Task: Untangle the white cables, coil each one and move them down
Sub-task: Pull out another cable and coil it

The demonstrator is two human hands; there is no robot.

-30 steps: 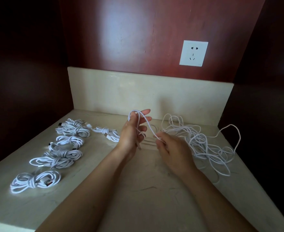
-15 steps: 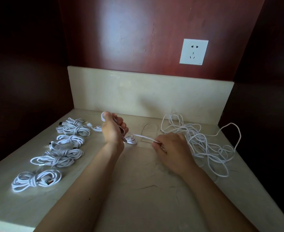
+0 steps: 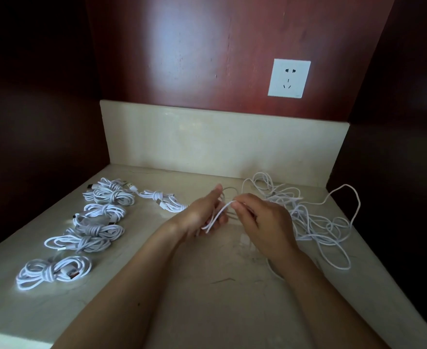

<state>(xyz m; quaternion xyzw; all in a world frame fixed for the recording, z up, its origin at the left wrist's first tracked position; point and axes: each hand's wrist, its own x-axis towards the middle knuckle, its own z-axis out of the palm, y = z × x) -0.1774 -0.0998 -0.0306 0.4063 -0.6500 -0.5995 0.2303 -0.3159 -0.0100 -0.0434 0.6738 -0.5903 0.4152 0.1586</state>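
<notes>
Head view, coiling step. Against the view a second back, the left hand [image 3: 197,215] had come down from a raised, spread-finger pose. Half a second back it was swung out to the left, well apart from the other hand. At this moment it sat at centre, just beside the right hand [image 3: 265,222], the two nearly touching over the counter [image 3: 207,298]. The right hand had carried its strand across to meet it. We read this as one more turn being laid onto the bundle, so the cable [image 3: 216,217] was mid-coil and not yet wound off. Grip, left: the fingers were curled round a few loops of the cable with the thumb standing up behind them. The back of the hand hid how tightly they closed. Grip, right: thumb and forefinger were pinched together on the single strand at the top of its arc, the other fingers folded loosely under. From that pinch the strand curved down into the left palm. The tangle [image 3: 313,220] lay on the counter to the right, just behind the right hand, its loops loose and crossing. We could not tell whether the held cable was free of it. The finished coils [image 3: 99,229] lay in a row along the left side. Judgement: several cables done, this one partly wound, the tangle outstanding.
</notes>
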